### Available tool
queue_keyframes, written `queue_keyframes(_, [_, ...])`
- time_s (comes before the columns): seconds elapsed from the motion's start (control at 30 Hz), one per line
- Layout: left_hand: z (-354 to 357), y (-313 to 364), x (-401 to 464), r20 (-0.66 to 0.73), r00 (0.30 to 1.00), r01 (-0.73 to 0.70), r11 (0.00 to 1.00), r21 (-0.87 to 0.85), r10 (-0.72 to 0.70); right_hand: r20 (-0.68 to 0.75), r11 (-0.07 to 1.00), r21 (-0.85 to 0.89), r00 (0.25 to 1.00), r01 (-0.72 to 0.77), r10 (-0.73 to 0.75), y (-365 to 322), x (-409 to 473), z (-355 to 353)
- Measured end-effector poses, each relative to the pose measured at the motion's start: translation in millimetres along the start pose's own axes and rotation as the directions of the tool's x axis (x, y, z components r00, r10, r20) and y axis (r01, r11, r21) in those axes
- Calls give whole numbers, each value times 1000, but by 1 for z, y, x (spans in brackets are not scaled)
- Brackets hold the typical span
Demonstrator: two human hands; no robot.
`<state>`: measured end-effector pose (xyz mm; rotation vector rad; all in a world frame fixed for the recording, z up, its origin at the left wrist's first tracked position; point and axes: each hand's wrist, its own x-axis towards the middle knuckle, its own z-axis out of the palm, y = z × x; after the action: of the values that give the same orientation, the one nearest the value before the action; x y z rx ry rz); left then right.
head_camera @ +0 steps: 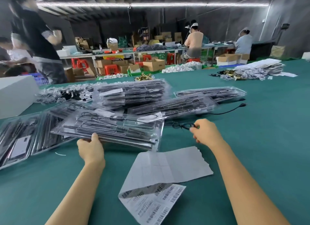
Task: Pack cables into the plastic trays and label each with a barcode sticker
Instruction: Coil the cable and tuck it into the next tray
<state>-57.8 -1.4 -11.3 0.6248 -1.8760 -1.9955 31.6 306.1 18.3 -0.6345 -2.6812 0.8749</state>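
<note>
Left hand [91, 147] grips the near edge of a clear plastic tray [110, 126] packed with black cables, thumb on top, fingers curled under; the tray is tipped up off the green tabletop [268, 141] at its near side. Right hand [205, 132] pinches a thin black cable [180, 125] between fingertips, fingers curled; the cable lies loose on the tabletop just right of the held tray. More filled trays [132, 92] are stacked behind it toward the middle of the tabletop, others [21, 137] lie flat near the left edge. A barcode sticker sheet [151, 201], partly folded over, lies between the forearms near the near edge. White box [15, 94] at the left edge. Loose bagged parts [248, 72] sit toward the far right corner. Other people stand and sit at benches beyond; details blurred.
</note>
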Motion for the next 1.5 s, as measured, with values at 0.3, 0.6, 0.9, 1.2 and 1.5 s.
queue_keyframes(0.3, [-9,3,11,2,981,-176,878,444,196,-142,817,576,984,-10,111,-5,2,-3])
queue_keyframes(0.6, [19,25,-69,426,461,-858,269,437,778,-192,686,665,956,294,-223,-44,-20,5])
queue_keyframes(0.9, [30,19,-92,642,21,-979,-116,170,766,8,780,223,799,585,-602,-62,-42,13])
queue_keyframes(1.2, [24,26,-95,789,263,-903,430,-1,555,84,758,499,847,421,-525,-57,-36,-2])
queue_keyframes(1.5, [49,52,-98,809,476,-695,711,106,344,-178,671,602,893,432,-414,-59,-36,11])
